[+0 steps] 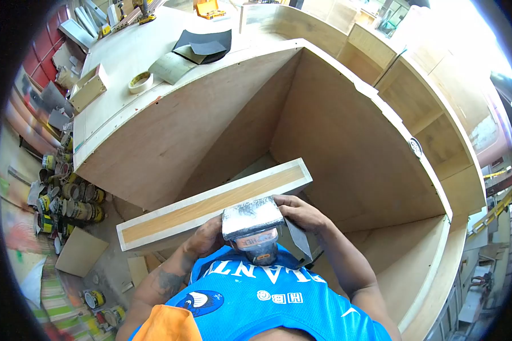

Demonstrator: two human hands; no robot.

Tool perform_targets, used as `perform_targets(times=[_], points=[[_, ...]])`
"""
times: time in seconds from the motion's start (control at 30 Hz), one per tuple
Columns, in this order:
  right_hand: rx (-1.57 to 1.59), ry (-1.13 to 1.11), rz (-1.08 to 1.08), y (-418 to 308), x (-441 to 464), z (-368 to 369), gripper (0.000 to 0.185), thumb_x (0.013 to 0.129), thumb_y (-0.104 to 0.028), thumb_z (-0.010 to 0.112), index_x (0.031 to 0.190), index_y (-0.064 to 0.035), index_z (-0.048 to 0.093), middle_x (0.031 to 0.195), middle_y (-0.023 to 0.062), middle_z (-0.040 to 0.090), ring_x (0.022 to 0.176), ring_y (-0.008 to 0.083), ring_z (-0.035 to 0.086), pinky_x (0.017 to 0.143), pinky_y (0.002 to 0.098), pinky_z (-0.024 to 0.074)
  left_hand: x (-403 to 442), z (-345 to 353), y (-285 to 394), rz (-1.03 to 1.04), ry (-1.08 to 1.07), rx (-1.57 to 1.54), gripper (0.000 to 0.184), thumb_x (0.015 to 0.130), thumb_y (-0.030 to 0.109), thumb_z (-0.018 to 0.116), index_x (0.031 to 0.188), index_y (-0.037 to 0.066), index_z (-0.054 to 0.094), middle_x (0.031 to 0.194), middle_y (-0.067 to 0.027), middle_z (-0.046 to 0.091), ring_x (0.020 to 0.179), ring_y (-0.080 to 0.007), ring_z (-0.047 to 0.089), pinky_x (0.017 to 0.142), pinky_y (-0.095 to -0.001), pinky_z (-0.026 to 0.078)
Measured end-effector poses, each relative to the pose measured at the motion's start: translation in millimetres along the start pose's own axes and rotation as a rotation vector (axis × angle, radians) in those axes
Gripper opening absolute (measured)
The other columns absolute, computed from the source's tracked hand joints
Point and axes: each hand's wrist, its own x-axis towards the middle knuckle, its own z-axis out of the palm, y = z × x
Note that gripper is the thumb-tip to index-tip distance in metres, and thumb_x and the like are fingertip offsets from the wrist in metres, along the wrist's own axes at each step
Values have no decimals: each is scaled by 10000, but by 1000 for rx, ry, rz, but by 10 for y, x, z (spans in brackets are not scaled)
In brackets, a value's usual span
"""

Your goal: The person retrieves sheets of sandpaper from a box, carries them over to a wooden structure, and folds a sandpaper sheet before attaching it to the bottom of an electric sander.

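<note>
Close to my chest is a power sander (256, 224), tilted so that its worn silver pad faces up. My left hand (209, 236) is closed around the left side of the sander, its fingertips partly hidden behind it. At the pad's right corner, my right hand (302, 212) is closed with its fingertips against the edge. A grey sheet of sandpaper (299, 241) hangs beneath that hand, beside the sander. Just beyond both hands lies a long wooden panel (210, 203) with a pale border and a yellowish wood strip along its middle.
A large curved plywood cabinet (335, 136) surrounds the work area. On its white top (148, 51) sit a masking tape roll (140, 82), dark sheets (207, 45) and a small wooden box (89, 90). Several paint cans (77, 207) crowd the floor at left.
</note>
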Motion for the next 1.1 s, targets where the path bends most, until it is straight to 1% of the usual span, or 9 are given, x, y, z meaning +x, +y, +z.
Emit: perform_targets(times=[0.23,0.33,0.5,0.57,0.67,0.8,0.9,0.97,1.1], points=[[31,-20,-99,454,61,-159,480,1003,-253,631,1419,-24,561,1343,108,637,1239,181,583,1093,376,454,-14,-174,-155,104,-15,88,479,1055,177,519,1499,22,426,1425,-137,563,1270,-216,572,1058,-367,487],[46,-5,-91,559,114,-163,435,1008,-192,632,1408,-29,578,1327,90,652,1207,165,604,1062,357,480,62,-237,-117,149,9,388,418,1062,164,515,1451,12,495,1382,-123,602,1254,-191,575,1058,-350,480],[-43,-13,-119,306,96,-123,372,986,-164,660,1333,-31,648,1244,66,698,1138,143,633,1018,341,505,43,-169,-61,178,31,504,427,1038,149,551,1439,8,510,1383,-111,607,1240,-186,580,1065,-341,467],[-116,7,-91,285,103,-128,367,980,-161,666,1326,-39,656,1243,62,698,1135,138,630,1018,341,504,11,-149,-96,128,32,284,538,1001,260,609,1464,17,482,1428,-127,573,1291,-224,549,1106,-384,431],[-109,15,-101,183,92,-65,364,992,-208,658,1311,-32,663,1234,59,704,1125,146,632,1004,348,504,18,-80,-338,168,-61,-105,782,929,575,571,1482,31,464,1470,-174,527,1384,-296,465,1180,-452,326],[-344,-56,-99,89,10,-287,391,979,-258,668,1270,3,674,1182,87,725,1056,164,666,942,341,529,52,-22,-522,142,133,-209,873,906,702,526,1459,27,486,1437,-193,557,1326,-302,532,1140,-477,382],[-1014,40,103,-643,-124,-78,404,901,-349,713,1160,-38,725,1040,166,753,958,296,720,890,423,558,194,-147,-621,278,35,-233,812,959,664,404,1502,61,426,1457,-184,542,1327,-343,532,1127,-505,404],[-1116,135,-268,-528,-181,-169,404,894,-347,727,1177,-59,727,1027,154,761,975,316,726,891,437,566,244,-73,-572,295,76,-198,826,962,694,366,1496,67,431,1440,-191,553,1297,-341,560,1093,-503,445],[-1187,174,-73,-908,-265,-40,448,838,-311,804,1234,-119,718,1159,113,742,1047,296,717,949,418,566,267,21,-543,309,164,-188,895,953,770,324,1457,46,477,1384,-196,598,1213,-308,630,1020,-457,522]])
